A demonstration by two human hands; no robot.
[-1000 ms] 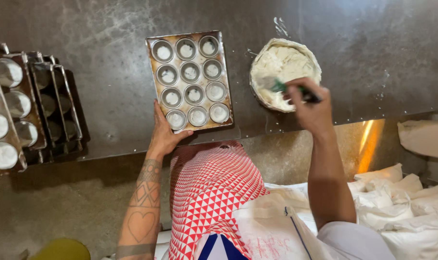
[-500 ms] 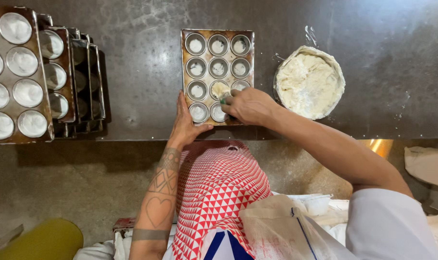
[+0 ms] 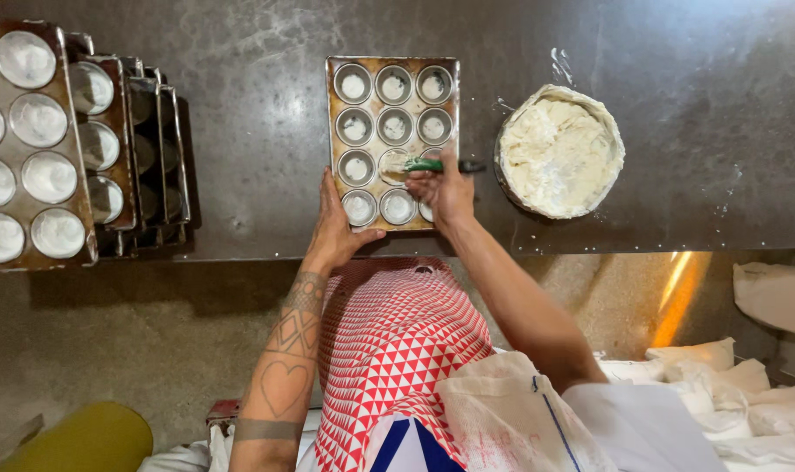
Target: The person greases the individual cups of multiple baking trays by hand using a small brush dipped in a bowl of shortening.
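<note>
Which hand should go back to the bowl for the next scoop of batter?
Right. The right hand already holds the green-handled spoon and lies on the side of the batter bowl. The left hand is steadying the muffin tray at its near left corner.

L hand [image 3: 334,229] steadies muffin tray [image 3: 338,131] | R hand [image 3: 448,188] w/ green spoon [image 3: 432,164] over cup

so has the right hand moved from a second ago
Yes. The right hand with its green-handled spoon has left the batter bowl and now sits leftward over the muffin tray, at a middle cup.
</note>
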